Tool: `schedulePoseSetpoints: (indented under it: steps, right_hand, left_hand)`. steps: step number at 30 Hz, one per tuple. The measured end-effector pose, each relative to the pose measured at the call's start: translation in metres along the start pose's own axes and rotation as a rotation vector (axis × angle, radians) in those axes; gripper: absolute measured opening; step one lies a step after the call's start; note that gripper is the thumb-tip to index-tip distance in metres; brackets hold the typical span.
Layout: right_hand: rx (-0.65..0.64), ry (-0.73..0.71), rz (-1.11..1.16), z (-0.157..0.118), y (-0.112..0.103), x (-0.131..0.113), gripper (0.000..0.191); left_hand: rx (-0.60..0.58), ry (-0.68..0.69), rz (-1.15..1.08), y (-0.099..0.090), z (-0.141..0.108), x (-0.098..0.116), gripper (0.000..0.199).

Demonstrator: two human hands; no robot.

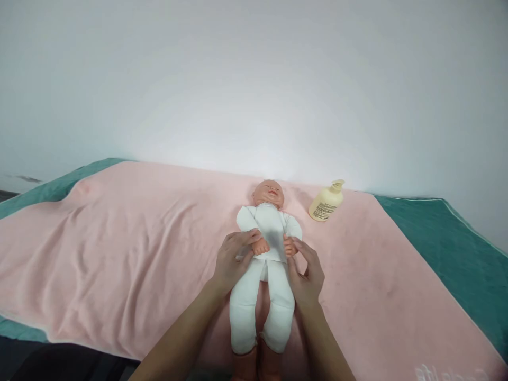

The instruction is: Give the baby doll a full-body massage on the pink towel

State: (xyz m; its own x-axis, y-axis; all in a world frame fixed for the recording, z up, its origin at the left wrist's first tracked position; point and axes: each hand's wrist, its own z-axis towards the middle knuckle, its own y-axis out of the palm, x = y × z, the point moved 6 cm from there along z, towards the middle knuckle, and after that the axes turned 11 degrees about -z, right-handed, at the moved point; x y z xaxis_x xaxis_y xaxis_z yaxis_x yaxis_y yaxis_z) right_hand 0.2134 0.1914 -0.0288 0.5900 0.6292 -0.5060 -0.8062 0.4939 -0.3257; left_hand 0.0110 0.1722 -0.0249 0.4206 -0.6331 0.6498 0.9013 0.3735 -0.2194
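A baby doll in a white top and white trousers lies on its back, head away from me. Its arms are bent so that both small hands rest over its belly. My left hand is closed lightly around one doll hand, thumb below and fingers above. On the other side, my right hand pinches the other doll hand between thumb and fingers. A greyish smudge shows on the middle of the white top. The doll's feet run out of view at the bottom.
Beyond the doll's shoulder, on the right, stands a pale yellow pump bottle. Under everything lies a pink blanket, wrinkled on the left, over a green cloth. A white wall rises behind.
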Motion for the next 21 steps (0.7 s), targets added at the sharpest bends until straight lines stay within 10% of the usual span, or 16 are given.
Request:
schedulePoseSetpoints:
  steps: [5,13,17,21]
  right_hand:
    - [-0.066,-0.273,-0.071,0.001,0.007,-0.018,0.048]
    - [-0.101,-0.325,-0.047,-0.001,0.011,-0.019,0.053]
    - [-0.08,-0.183,-0.001,0.001,0.008,-0.012,0.041]
    - [0.071,0.19,0.078,0.007,-0.006,0.009,0.029]
  left_hand:
    - [-0.142,0.013,0.067,0.01,0.005,0.003,0.034]
    - [-0.154,0.06,0.072,0.016,0.007,0.009,0.038]
    - [-0.117,-0.009,-0.035,0.011,0.003,0.003,0.033]
    - [0.256,-0.277,-0.275,-0.018,0.0,-0.016,0.026]
